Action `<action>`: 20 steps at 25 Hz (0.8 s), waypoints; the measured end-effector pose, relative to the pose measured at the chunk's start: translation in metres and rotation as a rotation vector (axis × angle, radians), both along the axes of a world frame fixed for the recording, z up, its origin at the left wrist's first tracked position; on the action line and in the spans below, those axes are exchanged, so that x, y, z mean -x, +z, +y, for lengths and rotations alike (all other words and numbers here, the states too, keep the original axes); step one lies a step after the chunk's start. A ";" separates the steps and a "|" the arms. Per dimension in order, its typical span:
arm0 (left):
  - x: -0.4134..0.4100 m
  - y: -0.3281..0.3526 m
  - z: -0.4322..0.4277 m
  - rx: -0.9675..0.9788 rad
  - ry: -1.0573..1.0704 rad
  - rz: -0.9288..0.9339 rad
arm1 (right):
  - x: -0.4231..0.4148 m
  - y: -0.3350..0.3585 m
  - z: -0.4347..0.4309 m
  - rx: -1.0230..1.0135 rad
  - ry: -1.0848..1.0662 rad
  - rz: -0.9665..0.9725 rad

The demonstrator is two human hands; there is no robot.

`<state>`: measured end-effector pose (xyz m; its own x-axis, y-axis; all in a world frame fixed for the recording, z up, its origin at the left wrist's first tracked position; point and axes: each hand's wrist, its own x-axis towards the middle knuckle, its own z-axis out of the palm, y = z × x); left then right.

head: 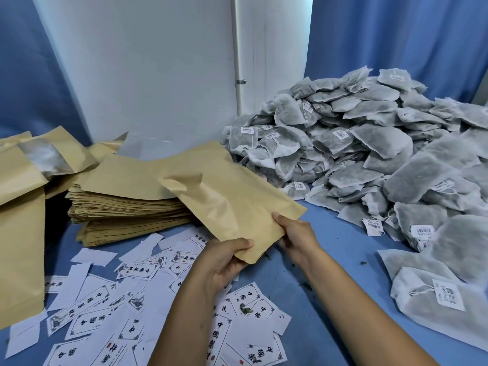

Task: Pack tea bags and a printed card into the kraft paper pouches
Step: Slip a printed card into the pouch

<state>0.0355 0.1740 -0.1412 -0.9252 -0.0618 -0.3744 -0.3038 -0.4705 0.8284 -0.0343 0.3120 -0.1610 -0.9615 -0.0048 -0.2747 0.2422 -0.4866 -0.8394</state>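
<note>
1. Nearest the viewer, printed cards (148,320) lie scattered over a blue table (330,286), some face up showing Chinese characters in a decorative border, some showing a blank white back.
2. Just beyond them, two bare forearms reach forward. The left hand (224,262) grips the near corner of a kraft paper pouch (229,196), thumb on top and fingers curled beneath. The right hand (295,233) holds the near right edge of the same pouch, thumb on top.
3. The pouch is lifted off the table, tilted, its far end over the pouch stack.
4. Behind and left of the hands sits a stack of flat pouches (126,202). More pouches (21,220) lie at far left, one showing a clear window.
5. To the right, a large heap of tea bags (369,143) with small white barcode tags covers the table.
6. Farthest back are a white wall (148,75) and blue curtains (396,35).
</note>
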 end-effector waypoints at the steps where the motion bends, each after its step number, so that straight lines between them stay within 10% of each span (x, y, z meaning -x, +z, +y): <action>1: 0.000 -0.001 0.001 0.011 0.016 0.000 | 0.001 0.000 0.001 0.020 0.028 -0.009; 20: -0.006 0.011 -0.018 0.103 -0.015 -0.029 | 0.030 -0.004 0.054 0.113 -0.092 -0.085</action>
<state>0.0410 0.1559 -0.1305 -0.9151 -0.0876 -0.3937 -0.3349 -0.3789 0.8627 -0.0647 0.3655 -0.1654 -0.9326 0.0468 -0.3579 0.2603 -0.5998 -0.7567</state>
